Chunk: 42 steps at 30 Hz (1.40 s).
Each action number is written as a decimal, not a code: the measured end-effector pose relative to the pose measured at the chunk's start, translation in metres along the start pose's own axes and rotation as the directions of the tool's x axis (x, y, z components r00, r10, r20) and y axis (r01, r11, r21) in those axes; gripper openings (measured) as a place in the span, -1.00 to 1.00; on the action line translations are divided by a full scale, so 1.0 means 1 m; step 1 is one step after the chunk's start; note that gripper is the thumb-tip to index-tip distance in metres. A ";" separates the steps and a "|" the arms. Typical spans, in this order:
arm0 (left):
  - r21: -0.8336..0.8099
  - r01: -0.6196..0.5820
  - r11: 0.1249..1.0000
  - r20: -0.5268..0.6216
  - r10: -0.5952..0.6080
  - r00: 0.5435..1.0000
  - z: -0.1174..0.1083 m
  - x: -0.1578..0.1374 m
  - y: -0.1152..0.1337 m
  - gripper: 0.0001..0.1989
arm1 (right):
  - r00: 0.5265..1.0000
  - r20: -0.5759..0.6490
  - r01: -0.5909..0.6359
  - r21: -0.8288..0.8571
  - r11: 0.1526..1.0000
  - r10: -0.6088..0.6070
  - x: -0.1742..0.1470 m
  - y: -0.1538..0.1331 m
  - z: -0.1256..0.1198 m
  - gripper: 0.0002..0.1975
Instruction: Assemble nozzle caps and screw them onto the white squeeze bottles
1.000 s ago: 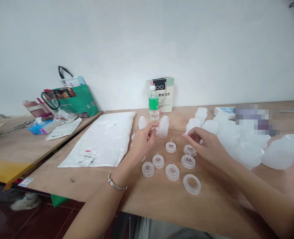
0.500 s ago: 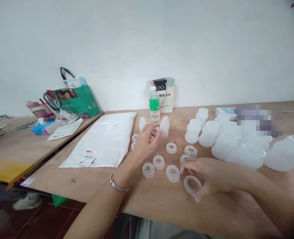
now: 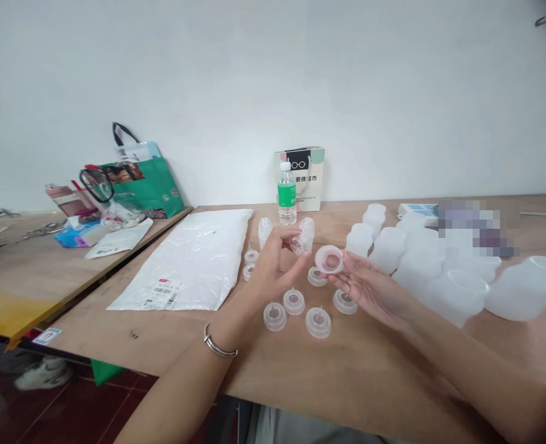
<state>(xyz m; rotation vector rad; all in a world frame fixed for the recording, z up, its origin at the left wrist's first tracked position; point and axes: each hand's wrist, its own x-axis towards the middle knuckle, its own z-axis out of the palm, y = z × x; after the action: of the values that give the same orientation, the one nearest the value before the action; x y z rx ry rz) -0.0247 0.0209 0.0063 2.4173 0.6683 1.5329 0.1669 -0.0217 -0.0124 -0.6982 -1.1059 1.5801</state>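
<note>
Translucent plastic ring [image 3: 321, 259] lifted off brown wooden worktop [image 3: 277, 370]

The right hand [image 3: 370, 288], having just raised it, pinches its rim; slightly beyond, the left hand [image 3: 277, 259] holds a small clear plastic piece [image 3: 296, 245]. Both hands now carry parts, near but apart.

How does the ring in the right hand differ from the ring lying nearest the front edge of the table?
Pose: the held ring is raised and tilted, while the front ring lies flat on the table.
Centre: the held ring shows a round opening with no tip visible; the front ring has a thin tip standing up.
Contact: the right hand grips the held ring; no hand touches the front ring.
Shared: both are round and translucent whitish.
</note>
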 end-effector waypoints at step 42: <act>0.147 -0.179 0.973 0.273 0.134 0.953 0.008 -0.004 0.018 -0.51 | 0.997 -0.063 0.048 -0.087 0.995 -0.054 -0.002 0.011 0.008 -0.77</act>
<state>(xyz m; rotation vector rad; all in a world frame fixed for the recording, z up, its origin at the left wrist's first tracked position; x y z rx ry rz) -0.0142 0.0038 0.0064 2.7967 0.5860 1.2163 0.1558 -0.0269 -0.0194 -0.7670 -1.1395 1.4638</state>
